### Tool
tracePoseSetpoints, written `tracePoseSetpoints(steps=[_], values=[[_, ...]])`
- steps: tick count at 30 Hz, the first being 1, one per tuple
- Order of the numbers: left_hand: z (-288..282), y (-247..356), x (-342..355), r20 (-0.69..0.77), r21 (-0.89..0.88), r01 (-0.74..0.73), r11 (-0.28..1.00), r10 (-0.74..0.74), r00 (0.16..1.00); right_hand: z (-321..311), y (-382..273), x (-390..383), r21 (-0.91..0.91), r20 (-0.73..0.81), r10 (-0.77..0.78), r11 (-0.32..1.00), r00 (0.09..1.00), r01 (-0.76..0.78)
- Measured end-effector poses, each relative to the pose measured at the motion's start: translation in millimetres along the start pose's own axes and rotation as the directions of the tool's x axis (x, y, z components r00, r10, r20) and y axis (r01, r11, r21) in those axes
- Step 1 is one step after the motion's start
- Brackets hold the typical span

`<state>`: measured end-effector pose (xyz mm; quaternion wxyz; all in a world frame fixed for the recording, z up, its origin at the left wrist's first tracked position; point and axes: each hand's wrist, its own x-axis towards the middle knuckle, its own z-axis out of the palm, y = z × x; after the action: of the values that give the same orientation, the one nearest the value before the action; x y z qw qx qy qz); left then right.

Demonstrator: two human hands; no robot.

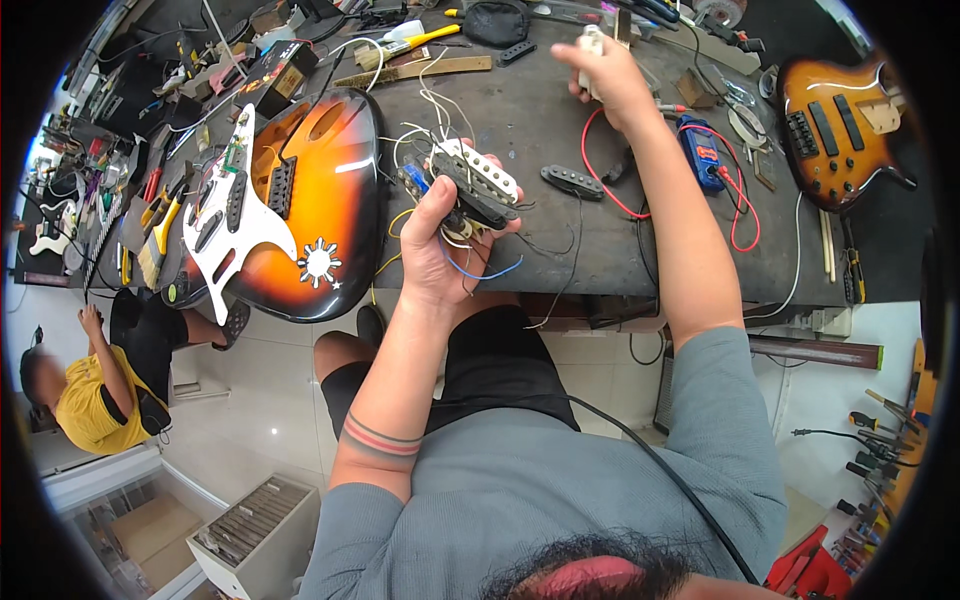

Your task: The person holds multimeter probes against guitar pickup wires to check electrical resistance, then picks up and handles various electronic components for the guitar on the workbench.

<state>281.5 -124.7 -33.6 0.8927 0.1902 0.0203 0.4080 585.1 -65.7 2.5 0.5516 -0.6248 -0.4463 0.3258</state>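
Observation:
My left hand (432,243) is closed around a bundle of guitar pickups (478,178), white and black ones, with loose wires sticking out on several sides. A blue part (413,178) shows at the bundle's left edge. Farther off to the right, my right hand (615,82) reaches over the bench, its fingers closed on a small whitish piece (592,42) whose kind I cannot make out. On the bench between my hands lies a black pickup (572,182), its thin dark wire hanging over the front edge.
Left of my left hand lies a sunburst guitar body (345,215) with a white pickguard (262,236) resting on it. A blue multimeter (702,155) with red leads and a second sunburst body (835,135) are at right. Tools crowd the bench's back. A person in yellow (105,400) sits at far left.

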Motion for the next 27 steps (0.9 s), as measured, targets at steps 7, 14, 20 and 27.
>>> tracePoseSetpoints(steps=[7, 14, 20, 27], values=[[-5.1, -4.4, 7.0, -0.048, 0.090, 0.052, 0.995, -0.048, 0.998, 30.8, 0.2, 30.8, -0.788, 0.354, -0.455, 0.325, 0.817, 0.522], [-6.8, -2.8, 5.5, -0.030, 0.085, 0.048, 0.995, -0.045, 0.999, 22.1, -1.9, 47.6, -0.813, 0.471, -0.405, 0.145, 0.784, 0.563], [-3.0, -2.6, 9.3, -0.063, 0.148, 0.065, 0.987, -0.056, 0.996, -8.3, 1.9, 23.0, 0.363, 0.119, -0.035, 0.932, 0.992, -0.011], [-10.9, -0.4, 7.5, -0.084, 0.148, 0.046, 0.988, -0.034, 0.996, -6.6, 16.4, 10.8, 0.809, 0.136, 0.174, 0.548, 0.975, -0.211]])
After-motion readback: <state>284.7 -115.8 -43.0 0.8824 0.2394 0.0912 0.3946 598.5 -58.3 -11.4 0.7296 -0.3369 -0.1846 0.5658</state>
